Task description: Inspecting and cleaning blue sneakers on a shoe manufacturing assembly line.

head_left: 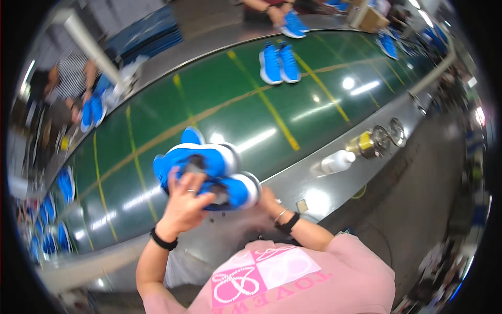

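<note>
A pair of blue sneakers (238,191) with white soles is held over the near side of the green conveyor belt, toes pointing right. My left hand (184,203) is closed on them around the dark shoe openings, and a ring shows on one finger. Close against the toe of the nearer sneaker is my right hand (267,203); its fingers are blurred and mostly hidden behind the shoe. Another blue shoe part (192,136) sticks out beyond the pair, partly covered by it. Motion blurs the shoes' details.
The green belt (162,120) has yellow cross lines and carries another blue pair (280,64). On the metal ledge stand a white bottle (337,162) and round metal tins (372,142). Co-workers handle blue shoes at far left (93,111) and at the top (293,25).
</note>
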A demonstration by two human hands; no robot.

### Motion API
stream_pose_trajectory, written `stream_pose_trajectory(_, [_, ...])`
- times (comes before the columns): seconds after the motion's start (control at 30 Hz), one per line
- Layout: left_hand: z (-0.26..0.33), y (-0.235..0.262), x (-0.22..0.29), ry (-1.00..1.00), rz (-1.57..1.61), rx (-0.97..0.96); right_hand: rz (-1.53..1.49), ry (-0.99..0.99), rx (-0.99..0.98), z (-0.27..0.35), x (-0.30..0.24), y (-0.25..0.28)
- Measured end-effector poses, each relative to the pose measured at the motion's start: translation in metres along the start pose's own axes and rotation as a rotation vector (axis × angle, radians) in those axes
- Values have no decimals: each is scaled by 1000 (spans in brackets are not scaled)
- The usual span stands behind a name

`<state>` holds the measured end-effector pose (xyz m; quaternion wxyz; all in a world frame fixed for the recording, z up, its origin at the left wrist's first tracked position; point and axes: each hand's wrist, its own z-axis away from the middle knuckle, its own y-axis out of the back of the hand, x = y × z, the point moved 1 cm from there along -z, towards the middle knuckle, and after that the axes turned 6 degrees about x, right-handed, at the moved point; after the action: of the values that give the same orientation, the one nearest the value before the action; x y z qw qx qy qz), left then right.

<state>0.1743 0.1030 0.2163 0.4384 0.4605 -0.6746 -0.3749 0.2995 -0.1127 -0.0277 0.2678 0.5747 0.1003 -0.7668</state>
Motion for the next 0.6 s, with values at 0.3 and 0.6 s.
stream_pose_trajectory(0.3, [118,-102,64,-175,138,-437,-57,105,-105,45,-33,16])
stream_pose_trajectory(0.6, [139,-105,-6,874,96,559,319,231,-226,74,-27,0])
